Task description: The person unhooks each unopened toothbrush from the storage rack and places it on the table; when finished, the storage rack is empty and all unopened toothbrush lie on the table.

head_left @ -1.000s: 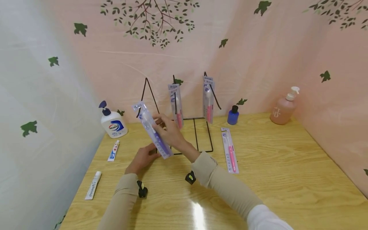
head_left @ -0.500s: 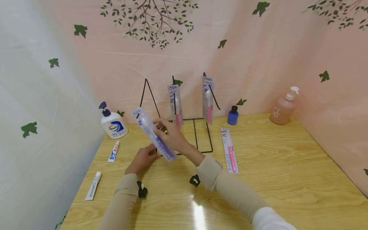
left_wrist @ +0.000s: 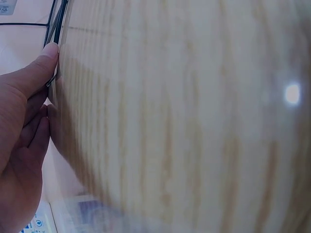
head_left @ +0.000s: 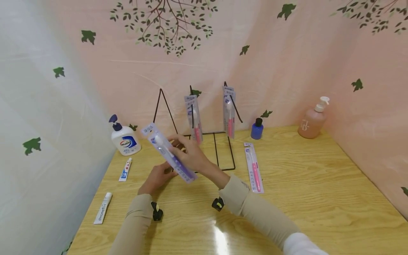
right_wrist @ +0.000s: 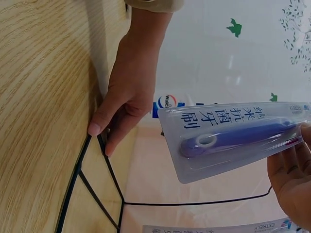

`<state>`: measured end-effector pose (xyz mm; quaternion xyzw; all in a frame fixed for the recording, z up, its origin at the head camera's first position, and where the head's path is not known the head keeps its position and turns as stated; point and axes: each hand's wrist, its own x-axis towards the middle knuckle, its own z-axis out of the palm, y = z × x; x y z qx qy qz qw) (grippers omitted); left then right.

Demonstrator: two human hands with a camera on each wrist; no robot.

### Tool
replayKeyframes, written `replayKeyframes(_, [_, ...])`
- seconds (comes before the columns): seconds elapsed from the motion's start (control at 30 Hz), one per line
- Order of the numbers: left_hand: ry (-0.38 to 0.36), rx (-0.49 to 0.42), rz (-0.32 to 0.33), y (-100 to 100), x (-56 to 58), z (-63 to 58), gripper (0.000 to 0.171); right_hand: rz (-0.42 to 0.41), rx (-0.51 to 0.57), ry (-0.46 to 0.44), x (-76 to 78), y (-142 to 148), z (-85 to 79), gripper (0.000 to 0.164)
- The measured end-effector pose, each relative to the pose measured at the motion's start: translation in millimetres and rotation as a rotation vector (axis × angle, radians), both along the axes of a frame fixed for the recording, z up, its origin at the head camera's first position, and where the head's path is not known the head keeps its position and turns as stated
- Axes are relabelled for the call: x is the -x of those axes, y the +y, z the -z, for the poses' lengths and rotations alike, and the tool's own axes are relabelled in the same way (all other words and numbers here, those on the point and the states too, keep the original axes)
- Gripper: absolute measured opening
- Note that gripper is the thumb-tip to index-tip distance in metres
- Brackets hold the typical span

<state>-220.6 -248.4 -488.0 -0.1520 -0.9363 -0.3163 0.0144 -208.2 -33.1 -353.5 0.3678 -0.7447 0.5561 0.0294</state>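
My right hand (head_left: 191,154) holds a packaged purple toothbrush (head_left: 170,154) between thumb and fingers, tilted with its top to the upper left. The pack's top overlaps the left hook of a black wire display rack (head_left: 166,104); whether the hook passes through its hole I cannot tell. In the right wrist view, the thumb and fingers of my left hand (right_wrist: 129,92) pinch a corner of the rack's base wire. Packaged pink toothbrushes hang on the middle hook (head_left: 196,122) and the right hook (head_left: 229,115).
Another packaged pink toothbrush (head_left: 254,168) lies right of the rack. A white pump bottle (head_left: 125,140) and two tubes, one small (head_left: 125,170) and one larger (head_left: 103,209), are at the left. A blue bottle (head_left: 256,130) and a pink pump bottle (head_left: 312,122) stand at the back right.
My right hand and the purple toothbrush pack have moved down and slightly toward me, and the pack leans further left. My left hand stays at the rack's base.
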Motion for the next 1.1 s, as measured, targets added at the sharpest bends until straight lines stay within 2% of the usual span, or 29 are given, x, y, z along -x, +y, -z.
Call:
replayKeyframes(0.17, [0.000, 0.011, 0.001, 0.5, 0.5, 0.2, 0.052, 0.000, 0.007, -0.010, -2.9, 10.1, -0.3, 0.030])
replayKeyframes(0.37, [-0.043, 0.042, -0.023, 1.6, 1.1, -0.9, 0.056, 0.033, 0.010, -0.026, -6.1, 26.3, 3.0, 0.028])
replayKeyframes(0.7, [-0.040, 0.056, -0.023, 0.6, 0.4, -0.4, 0.057, 0.058, 0.031, 0.022, -10.3, 57.5, 19.7, 0.025])
replayKeyframes(0.87, [-0.027, 0.070, -0.023, 1.2, 0.3, -1.0, 0.057, 0.090, 0.026, -0.016, -14.6, 76.9, 30.9, 0.026])
replayKeyframes(1.1, [-0.071, 0.063, -0.027, 3.3, -1.1, -3.9, 0.058, 0.186, -0.001, -0.086, -22.7, 114.2, 46.5, 0.027])
